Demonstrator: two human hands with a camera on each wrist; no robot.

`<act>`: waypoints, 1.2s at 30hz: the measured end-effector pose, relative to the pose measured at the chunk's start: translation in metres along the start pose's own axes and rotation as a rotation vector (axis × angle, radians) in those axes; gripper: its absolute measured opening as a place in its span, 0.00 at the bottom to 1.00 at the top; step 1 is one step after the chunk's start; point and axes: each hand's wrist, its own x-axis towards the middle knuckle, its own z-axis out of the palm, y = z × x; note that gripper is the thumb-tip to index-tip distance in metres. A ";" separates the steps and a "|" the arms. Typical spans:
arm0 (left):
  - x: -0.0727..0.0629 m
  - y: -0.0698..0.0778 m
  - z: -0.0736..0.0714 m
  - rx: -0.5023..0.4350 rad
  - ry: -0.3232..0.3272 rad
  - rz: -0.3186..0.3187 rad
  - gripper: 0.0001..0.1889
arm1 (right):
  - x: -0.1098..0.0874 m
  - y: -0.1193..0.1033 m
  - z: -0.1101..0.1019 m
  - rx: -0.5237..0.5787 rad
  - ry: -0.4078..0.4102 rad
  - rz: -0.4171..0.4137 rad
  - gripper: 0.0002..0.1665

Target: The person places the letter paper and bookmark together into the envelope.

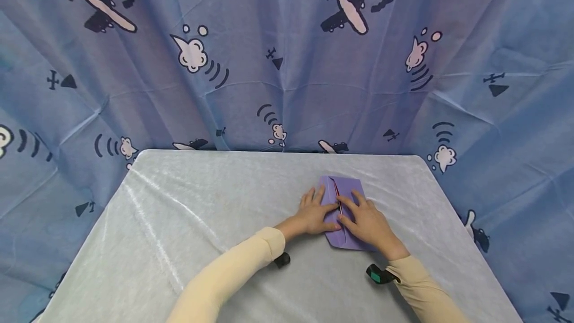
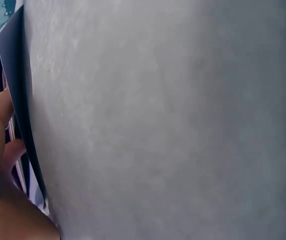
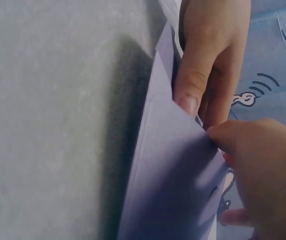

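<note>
A purple paper envelope (image 1: 347, 184) lies on the table, its flaps parting along a slit that shows something red and dark inside. My left hand (image 1: 313, 213) rests on its left part with fingers spread, thumb and index fingertips at the slit. From the other side, my right hand (image 1: 371, 223) lies over the right part, its thumb and index fingertips at the flap edge. The right wrist view shows the right thumb (image 3: 225, 136) at the edge of the envelope's pale flap (image 3: 175, 165), close to the left thumb (image 3: 190, 90). In the left wrist view the envelope (image 2: 18, 75) appears edge-on.
A whitish velvety cloth covers the table (image 1: 215, 198). Behind it hangs a blue curtain (image 1: 287, 88) printed with planes and clouds. Dark wrist cameras sit under the left sleeve (image 1: 242, 258) and beside the right sleeve (image 1: 423, 283).
</note>
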 end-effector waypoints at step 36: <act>-0.075 -0.038 -0.016 -0.182 -0.092 0.173 0.29 | 0.002 0.000 0.007 -0.060 0.011 0.001 0.33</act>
